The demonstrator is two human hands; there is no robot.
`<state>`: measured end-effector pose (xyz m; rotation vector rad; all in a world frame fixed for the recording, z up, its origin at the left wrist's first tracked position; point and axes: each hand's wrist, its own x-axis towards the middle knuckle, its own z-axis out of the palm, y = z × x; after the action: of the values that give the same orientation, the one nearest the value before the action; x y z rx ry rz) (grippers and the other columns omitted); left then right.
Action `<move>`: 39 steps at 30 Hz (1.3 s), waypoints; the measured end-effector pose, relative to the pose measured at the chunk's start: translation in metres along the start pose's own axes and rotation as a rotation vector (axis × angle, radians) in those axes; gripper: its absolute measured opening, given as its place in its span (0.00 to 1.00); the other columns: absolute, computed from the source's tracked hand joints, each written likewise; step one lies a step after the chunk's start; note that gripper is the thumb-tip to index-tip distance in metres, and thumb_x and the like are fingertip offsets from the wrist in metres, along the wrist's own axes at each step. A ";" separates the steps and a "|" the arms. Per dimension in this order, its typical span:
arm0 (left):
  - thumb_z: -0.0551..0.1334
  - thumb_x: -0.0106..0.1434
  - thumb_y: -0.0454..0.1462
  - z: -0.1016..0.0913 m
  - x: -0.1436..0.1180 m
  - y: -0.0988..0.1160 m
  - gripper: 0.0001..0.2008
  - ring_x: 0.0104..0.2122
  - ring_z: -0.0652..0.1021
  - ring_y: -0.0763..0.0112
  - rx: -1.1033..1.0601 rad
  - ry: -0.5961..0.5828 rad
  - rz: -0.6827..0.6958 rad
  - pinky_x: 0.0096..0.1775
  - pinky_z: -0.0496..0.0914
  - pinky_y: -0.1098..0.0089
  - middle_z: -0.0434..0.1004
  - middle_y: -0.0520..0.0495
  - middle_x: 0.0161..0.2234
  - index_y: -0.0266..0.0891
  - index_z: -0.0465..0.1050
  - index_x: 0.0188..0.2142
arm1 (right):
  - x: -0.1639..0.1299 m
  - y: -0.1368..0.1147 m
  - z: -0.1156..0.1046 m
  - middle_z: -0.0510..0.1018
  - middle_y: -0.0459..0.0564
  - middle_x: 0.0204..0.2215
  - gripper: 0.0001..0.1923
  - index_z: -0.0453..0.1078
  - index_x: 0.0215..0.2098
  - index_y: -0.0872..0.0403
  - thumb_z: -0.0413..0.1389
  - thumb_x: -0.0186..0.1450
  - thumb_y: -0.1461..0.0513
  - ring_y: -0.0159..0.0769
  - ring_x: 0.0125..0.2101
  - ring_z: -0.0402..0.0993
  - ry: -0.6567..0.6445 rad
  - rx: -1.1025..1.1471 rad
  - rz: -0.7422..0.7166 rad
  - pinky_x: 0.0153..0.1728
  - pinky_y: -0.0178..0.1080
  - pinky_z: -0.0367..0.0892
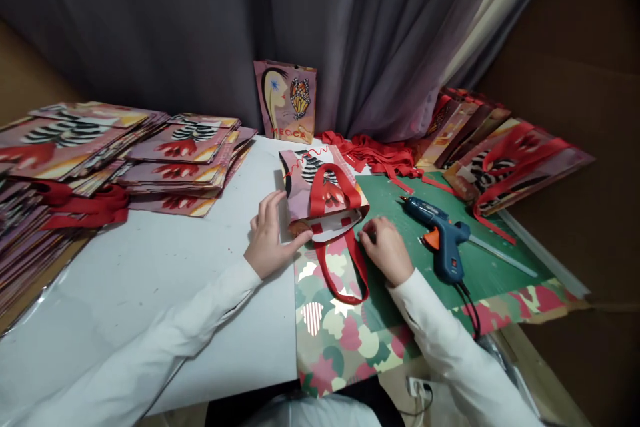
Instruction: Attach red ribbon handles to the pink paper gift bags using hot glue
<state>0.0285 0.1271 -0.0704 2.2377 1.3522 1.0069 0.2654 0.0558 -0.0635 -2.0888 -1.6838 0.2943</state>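
A small printed paper bag (297,197) lies on its side, its mouth facing me and its white inside showing. One red ribbon handle (350,190) loops over its upper face; another red ribbon handle (363,290) hangs from the mouth toward me. My left hand (273,240) is at the bag's left side, fingers apart, its thumb stretched to the rim. Close to the right corner of the mouth is my right hand (387,247), its fingers curled together; whether something small is in them is hidden. A blue hot glue gun (445,233) lies right of that hand.
Flat bags (180,167) are stacked at left, with red ribbons (90,207) among them. Loose red ribbons (385,150) are heaped at the back, near an upright bag (287,107). More bags (515,160) stand at right. A green mat (385,193) lies under the glue gun.
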 end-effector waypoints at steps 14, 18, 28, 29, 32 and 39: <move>0.61 0.59 0.45 0.018 -0.007 -0.005 0.40 0.61 0.60 0.48 -0.009 -0.046 -0.042 0.56 0.58 0.46 0.55 0.34 0.62 0.43 0.41 0.64 | -0.023 -0.013 0.012 0.73 0.57 0.41 0.13 0.71 0.48 0.53 0.49 0.68 0.63 0.46 0.42 0.65 0.012 -0.387 -0.279 0.41 0.45 0.57; 0.66 0.52 0.50 0.019 -0.009 -0.010 0.52 0.63 0.57 0.45 0.038 -0.084 0.035 0.56 0.55 0.44 0.50 0.31 0.64 0.42 0.34 0.66 | -0.013 -0.001 0.011 0.72 0.55 0.40 0.10 0.69 0.44 0.54 0.50 0.66 0.61 0.45 0.42 0.67 0.113 -0.094 -0.216 0.43 0.46 0.62; 0.66 0.54 0.51 0.024 -0.005 -0.008 0.43 0.58 0.65 0.50 0.071 0.046 0.001 0.54 0.57 0.50 0.59 0.35 0.59 0.44 0.44 0.60 | 0.049 0.038 0.023 0.73 0.49 0.35 0.22 0.57 0.38 0.50 0.60 0.54 0.50 0.38 0.34 0.74 0.103 0.658 -0.010 0.37 0.44 0.71; 0.66 0.53 0.51 0.025 -0.005 -0.008 0.43 0.57 0.66 0.50 0.073 0.050 0.000 0.54 0.57 0.51 0.60 0.35 0.59 0.44 0.44 0.60 | 0.051 0.040 0.023 0.74 0.49 0.35 0.22 0.58 0.39 0.50 0.60 0.53 0.51 0.37 0.34 0.73 0.088 0.660 -0.022 0.36 0.43 0.71; 0.67 0.53 0.51 0.028 -0.004 -0.009 0.44 0.56 0.68 0.50 0.088 0.066 -0.003 0.54 0.57 0.51 0.60 0.34 0.58 0.43 0.44 0.60 | 0.053 0.042 0.023 0.74 0.49 0.37 0.21 0.63 0.41 0.51 0.60 0.52 0.53 0.36 0.35 0.73 0.033 0.655 -0.060 0.36 0.40 0.71; 0.66 0.55 0.50 0.033 -0.004 -0.009 0.39 0.53 0.71 0.50 0.133 0.106 -0.101 0.52 0.56 0.50 0.64 0.32 0.56 0.42 0.45 0.56 | 0.053 0.035 0.025 0.76 0.48 0.33 0.20 0.64 0.37 0.53 0.61 0.52 0.50 0.37 0.33 0.73 0.060 0.572 -0.018 0.34 0.39 0.67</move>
<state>0.0451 0.1308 -0.1001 2.2118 1.6043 1.0415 0.2974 0.1066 -0.0960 -1.6368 -1.3740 0.6193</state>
